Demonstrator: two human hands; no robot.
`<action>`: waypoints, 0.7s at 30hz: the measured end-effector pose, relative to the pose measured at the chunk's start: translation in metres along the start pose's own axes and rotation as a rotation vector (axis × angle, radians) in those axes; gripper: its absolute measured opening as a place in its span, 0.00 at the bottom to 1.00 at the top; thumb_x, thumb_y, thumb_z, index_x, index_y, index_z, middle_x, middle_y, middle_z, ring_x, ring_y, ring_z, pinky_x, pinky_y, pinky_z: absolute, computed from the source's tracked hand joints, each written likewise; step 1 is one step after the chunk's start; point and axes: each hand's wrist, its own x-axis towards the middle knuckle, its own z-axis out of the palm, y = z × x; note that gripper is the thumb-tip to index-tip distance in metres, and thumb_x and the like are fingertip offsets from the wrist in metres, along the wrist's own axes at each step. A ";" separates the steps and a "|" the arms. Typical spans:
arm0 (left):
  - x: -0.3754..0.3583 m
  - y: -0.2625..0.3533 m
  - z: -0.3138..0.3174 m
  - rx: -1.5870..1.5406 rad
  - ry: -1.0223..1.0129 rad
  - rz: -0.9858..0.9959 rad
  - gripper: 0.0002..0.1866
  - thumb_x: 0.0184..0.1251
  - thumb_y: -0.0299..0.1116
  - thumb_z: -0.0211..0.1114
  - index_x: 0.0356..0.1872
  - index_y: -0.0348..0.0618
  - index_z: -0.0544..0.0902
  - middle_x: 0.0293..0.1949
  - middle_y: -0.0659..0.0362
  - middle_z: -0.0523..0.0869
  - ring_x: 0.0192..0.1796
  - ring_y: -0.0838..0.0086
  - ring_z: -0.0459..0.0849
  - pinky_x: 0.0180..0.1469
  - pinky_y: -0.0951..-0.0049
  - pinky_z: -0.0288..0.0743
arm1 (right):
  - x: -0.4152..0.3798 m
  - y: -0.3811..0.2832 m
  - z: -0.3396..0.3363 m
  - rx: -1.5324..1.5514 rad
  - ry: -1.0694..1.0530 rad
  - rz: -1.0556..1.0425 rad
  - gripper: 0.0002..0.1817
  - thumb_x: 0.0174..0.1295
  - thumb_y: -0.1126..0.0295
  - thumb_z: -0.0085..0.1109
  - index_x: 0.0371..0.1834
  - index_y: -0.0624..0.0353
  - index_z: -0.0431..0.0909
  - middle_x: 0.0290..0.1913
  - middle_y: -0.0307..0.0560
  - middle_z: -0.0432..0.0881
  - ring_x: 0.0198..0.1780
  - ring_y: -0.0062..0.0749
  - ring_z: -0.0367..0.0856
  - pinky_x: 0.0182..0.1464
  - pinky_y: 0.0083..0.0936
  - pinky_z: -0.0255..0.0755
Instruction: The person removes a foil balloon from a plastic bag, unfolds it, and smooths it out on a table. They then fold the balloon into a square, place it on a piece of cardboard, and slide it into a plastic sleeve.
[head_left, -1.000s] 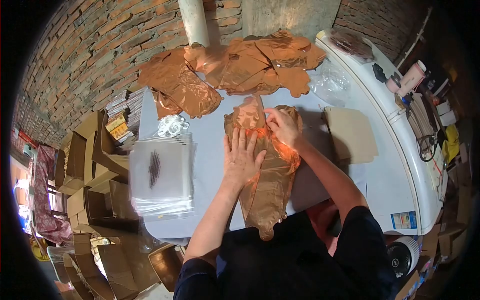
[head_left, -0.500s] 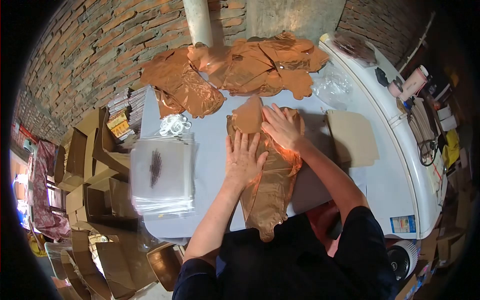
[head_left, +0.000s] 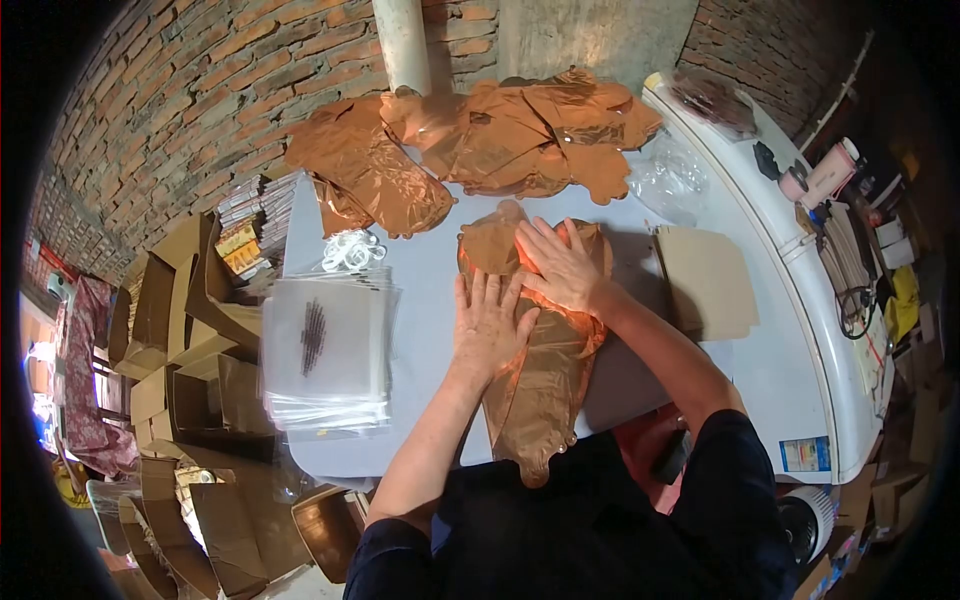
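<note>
A flat, folded copper-coloured foil balloon (head_left: 535,390) lies lengthwise on the light table, its lower tip hanging by the near edge. My left hand (head_left: 490,325) rests flat on its left side, fingers spread and holding nothing. Higher up, my right hand (head_left: 562,265) presses on the upper right part with fingers stretched out. Past the hands, several more foil balloons (head_left: 510,140) are heaped along the table's far side. Left of my left hand sits a stack of clear plastic bags (head_left: 325,350) with a dark printed mark.
White ribbon coils (head_left: 352,252) lie behind the bags. To the right are beige cardboard sheets (head_left: 705,280) and a clear plastic bag (head_left: 670,180). Open cardboard boxes (head_left: 200,385) crowd the left side. A long white appliance-like panel (head_left: 800,250) borders the table's right, holding assorted items.
My right hand has slid slightly on the foil, and the balloon's top flap now lies flatter. My left hand stays in nearly the same place.
</note>
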 end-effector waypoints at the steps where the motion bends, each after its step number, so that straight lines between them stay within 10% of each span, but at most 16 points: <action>1: 0.001 0.000 -0.002 -0.009 -0.015 -0.003 0.38 0.83 0.63 0.48 0.83 0.50 0.68 0.83 0.43 0.65 0.86 0.46 0.57 0.86 0.38 0.39 | 0.000 -0.001 -0.001 0.007 -0.021 0.009 0.48 0.80 0.34 0.40 0.91 0.56 0.45 0.91 0.49 0.47 0.91 0.42 0.39 0.88 0.61 0.27; 21: 0.000 -0.003 0.011 -0.019 0.078 0.012 0.41 0.81 0.62 0.54 0.82 0.43 0.67 0.81 0.41 0.68 0.85 0.46 0.59 0.86 0.38 0.41 | 0.000 -0.001 -0.009 0.120 -0.111 -0.086 0.41 0.80 0.33 0.39 0.90 0.38 0.55 0.92 0.48 0.44 0.92 0.39 0.36 0.86 0.66 0.24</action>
